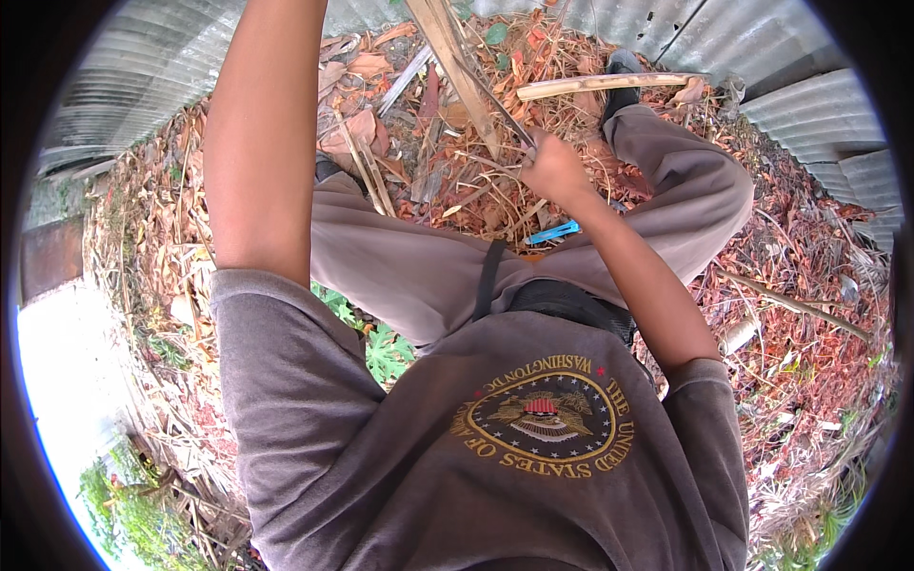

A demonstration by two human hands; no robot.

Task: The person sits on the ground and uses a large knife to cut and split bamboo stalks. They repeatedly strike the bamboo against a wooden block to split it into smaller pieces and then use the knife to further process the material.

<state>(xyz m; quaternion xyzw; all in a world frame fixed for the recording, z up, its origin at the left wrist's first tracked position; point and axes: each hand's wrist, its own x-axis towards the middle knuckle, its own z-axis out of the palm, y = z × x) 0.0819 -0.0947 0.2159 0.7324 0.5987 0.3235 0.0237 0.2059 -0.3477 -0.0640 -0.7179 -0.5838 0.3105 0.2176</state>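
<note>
My right hand (555, 171) is closed around the handle end of a long, thin, dark blade (500, 107), which looks like a knife. The blade slants up and to the left, along the edge of a pale split strip of wood or bamboo (468, 88). That strip stands tilted, its lower end down among the litter between my feet. My left arm (262, 143) reaches straight up past the top edge of the picture, so its hand is out of sight. Close to my lap lies a light-blue slotted plastic tool (552, 232), perhaps a cutter.
Dry leaves and twigs (457, 205) cover the ground. A pale split stick (609, 86) lies by my right shoe (624, 68), and thin slats (365, 167) lie by my left. Corrugated metal sheets (809, 105) rise at the far side. Green leaves (386, 354) grow beside my left thigh.
</note>
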